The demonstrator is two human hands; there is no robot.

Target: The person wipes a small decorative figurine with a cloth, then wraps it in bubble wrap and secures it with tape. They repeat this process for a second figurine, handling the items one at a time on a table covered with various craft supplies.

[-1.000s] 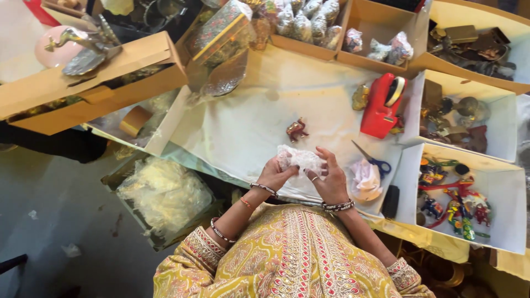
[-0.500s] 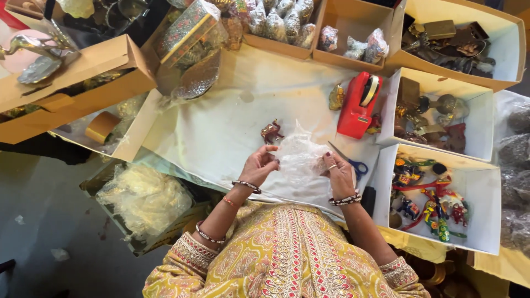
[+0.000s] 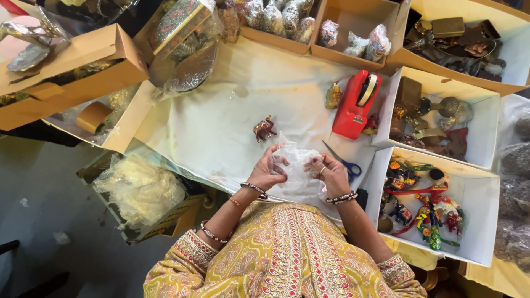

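At the near edge of the desk [image 3: 221,121], my left hand [image 3: 268,170] and my right hand [image 3: 333,174] both close their fingers on one crumpled clear plastic bag [image 3: 300,168], held between them just above the white paper. The blue-handled scissors [image 3: 343,163] lie just beside my right hand. Farther in, a small red elephant figure [image 3: 264,128] stands alone, and the red tape dispenser [image 3: 356,105] is near the right edge.

both hands [image 3: 301,171] grip clear plastic wrap [image 3: 298,165] beside scissors [image 3: 342,161].
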